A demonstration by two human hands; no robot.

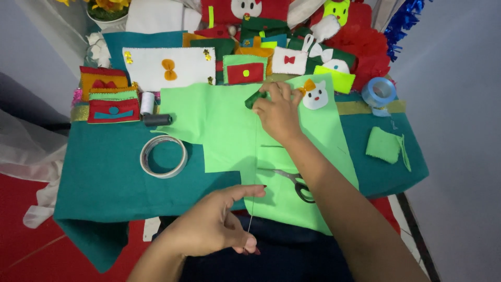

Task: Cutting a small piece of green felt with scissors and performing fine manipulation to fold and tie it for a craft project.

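While the right hand (279,112) is closing around a green spool (257,99) at about twelve o'clock on the work surface, the left hand (216,224) is pinching the free end of a thread (254,172) at six o'clock, thumb and forefinger pressed narrowly together on it. The spool is sitting at the hand's ten o'clock side, mostly wrapped by the fingers, only its dark green end showing. The thread is running taut between the two hands, its long axis lying almost straight along the twelve-to-six line, pale and thin against the light green felt (229,130).

Scissors (295,183) are lying on that felt beneath the right forearm, handles pointing toward five o'clock. A tape ring (163,156) is resting on the teal cloth (99,177) at nine o'clock from the thread, with a white spool (147,103) and a black spool (156,119) just beyond it at ten o'clock. A blue tape roll (379,92) is sitting at two o'clock, and a small green felt scrap (384,144) at three o'clock. A white cat face (315,96) is lying just beside the right hand. Felt pieces in red, orange, white and green are piling along the far edge. Red flooring (31,240) is showing at seven o'clock, and grey walls are flanking both sides.
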